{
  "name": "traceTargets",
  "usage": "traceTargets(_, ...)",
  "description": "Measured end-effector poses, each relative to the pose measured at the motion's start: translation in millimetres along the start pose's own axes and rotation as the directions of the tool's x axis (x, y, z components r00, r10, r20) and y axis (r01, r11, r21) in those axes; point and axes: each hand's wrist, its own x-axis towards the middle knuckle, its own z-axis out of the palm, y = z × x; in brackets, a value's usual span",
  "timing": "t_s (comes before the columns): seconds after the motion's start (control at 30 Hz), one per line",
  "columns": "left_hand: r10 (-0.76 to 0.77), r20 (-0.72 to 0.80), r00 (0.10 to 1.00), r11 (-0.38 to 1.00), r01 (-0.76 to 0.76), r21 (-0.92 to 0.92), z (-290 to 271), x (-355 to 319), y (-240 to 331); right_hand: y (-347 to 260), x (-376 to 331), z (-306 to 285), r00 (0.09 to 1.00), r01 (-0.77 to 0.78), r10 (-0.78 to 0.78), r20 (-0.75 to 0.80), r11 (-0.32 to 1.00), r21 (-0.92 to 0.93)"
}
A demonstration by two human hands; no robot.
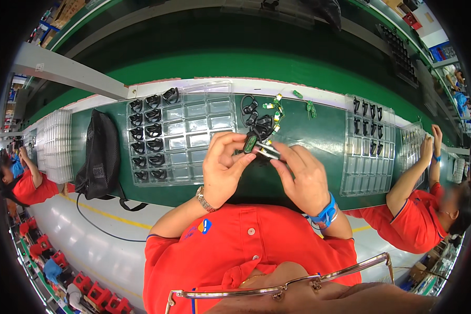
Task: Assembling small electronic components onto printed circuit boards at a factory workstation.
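Note:
My left hand (222,165) is closed, thumb and fingers pinching a small black oval housing with a green circuit board (250,143) showing in it. Close beside it, my right hand (304,175) pinches a slim silvery piece (267,151), blurred, so its kind is unclear. The tip of that piece is near the housing; whether they touch I cannot tell. Just beyond my fingers lies a cluster of black looped parts (251,108), like ear hooks. A curving row of small white, yellow and green pieces (276,116) runs next to them.
Small green boards (311,109) lie farther right. A clear compartment tray (193,141), partly filled with black looped parts, stands left, beside a black mesh bag (102,157). Another tray (369,175) stands right. Co-workers in red sit at both sides. A grey post (70,70) rises far left.

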Motion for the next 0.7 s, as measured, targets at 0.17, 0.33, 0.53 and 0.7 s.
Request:
traceTargets(0.17, -0.108, 0.01, 0.994, 0.973, 0.108, -0.202, 3.6, 2.5, 12.9, 6.1, -8.2, 14.8, 0.992, -0.104, 0.076, 0.097, 0.939, 0.326)
traceTargets(0.33, -0.061, 0.098, 0.993, 0.956, 0.086, -0.28, -4.6, 2.2, 2.7, 11.2, -6.9, 8.3, 0.978, -0.15, 0.08, 0.191, 0.911, 0.385)
traceTargets(0.53, -0.028, 0.183, 0.983, 0.998, 0.036, -0.041, -5.5, 3.8, 4.8, 19.3, -6.5, 6.6, 0.968, -0.129, 0.017, 0.251, 0.889, 0.44)
traceTargets(0.7, 0.092, 0.106, 0.99, 0.979, -0.11, 0.17, -5.9, 3.6, 8.2, 18.0, -3.2, -6.0, 0.786, -0.502, 0.131, 0.604, 0.706, 0.5)
